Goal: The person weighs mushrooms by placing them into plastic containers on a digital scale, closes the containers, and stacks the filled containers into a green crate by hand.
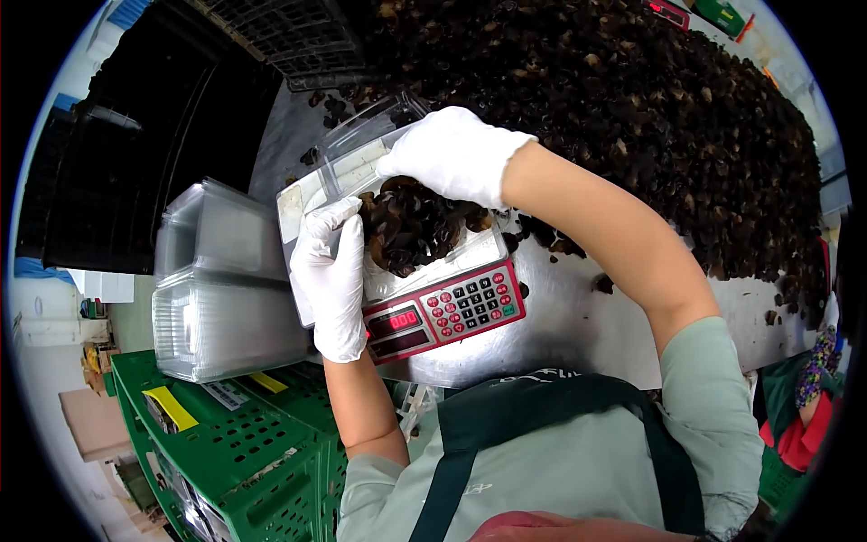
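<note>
A clear plastic clamshell box [432, 275] holds dark brown, frilly wood ear mushrooms [411, 226]; its lid [370, 126] stands open on the far side. White gloves cover both hands. My left hand [327, 280] grips the box's left side, thumb and forefinger at its edge. At the far side near the lid, my right hand [456, 158] is closed over the rim, its fingertips partly hidden. Beneath the box is a digital scale [442, 312] with a red keypad panel, and its display reads 0.00.
A large heap of wood ears [614, 126] covers the far and right parts of the metal table [578, 334]. Nested clear boxes [226, 298] stand left of the scale. Green crates [244, 434] sit lower left, a black crate [289, 41] at the back. Another person's sleeve [817, 366] shows at right.
</note>
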The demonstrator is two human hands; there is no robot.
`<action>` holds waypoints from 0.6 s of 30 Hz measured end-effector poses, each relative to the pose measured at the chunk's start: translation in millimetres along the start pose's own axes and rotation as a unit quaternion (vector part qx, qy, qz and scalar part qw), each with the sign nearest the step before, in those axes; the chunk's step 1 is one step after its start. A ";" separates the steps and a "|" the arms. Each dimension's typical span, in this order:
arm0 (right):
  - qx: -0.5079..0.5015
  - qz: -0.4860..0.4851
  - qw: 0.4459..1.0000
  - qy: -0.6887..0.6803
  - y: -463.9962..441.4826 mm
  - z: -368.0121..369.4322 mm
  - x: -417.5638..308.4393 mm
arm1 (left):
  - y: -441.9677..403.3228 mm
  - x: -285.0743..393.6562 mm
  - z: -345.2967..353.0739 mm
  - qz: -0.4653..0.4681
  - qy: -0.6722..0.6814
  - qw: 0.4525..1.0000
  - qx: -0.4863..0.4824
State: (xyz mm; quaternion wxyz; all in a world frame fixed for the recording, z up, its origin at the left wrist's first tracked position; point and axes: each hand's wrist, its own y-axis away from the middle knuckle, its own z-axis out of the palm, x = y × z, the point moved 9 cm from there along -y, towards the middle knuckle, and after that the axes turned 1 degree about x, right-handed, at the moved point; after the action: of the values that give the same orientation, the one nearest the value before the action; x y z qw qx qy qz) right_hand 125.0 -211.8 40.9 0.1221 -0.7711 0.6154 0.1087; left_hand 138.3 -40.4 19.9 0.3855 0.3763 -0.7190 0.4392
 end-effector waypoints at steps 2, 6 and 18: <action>-0.005 -0.010 0.998 0.056 -12.0 10.8 -4.8 | 0.7 1.0 1.0 -0.010 -0.004 1.000 -0.001; -0.029 -0.038 0.976 0.214 -13.3 12.2 -10.9 | 0.7 1.1 -1.2 0.011 -0.022 1.000 -0.006; 0.366 0.278 0.855 -0.239 269.8 -62.0 100.6 | -21.0 41.2 29.2 0.059 0.034 0.995 -0.078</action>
State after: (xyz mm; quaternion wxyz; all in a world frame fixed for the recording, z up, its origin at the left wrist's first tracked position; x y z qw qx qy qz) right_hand -115.1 -381.9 52.9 0.5035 -0.4181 0.7512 0.0858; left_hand 133.0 -82.6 54.3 0.4113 0.2864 -0.7588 0.4161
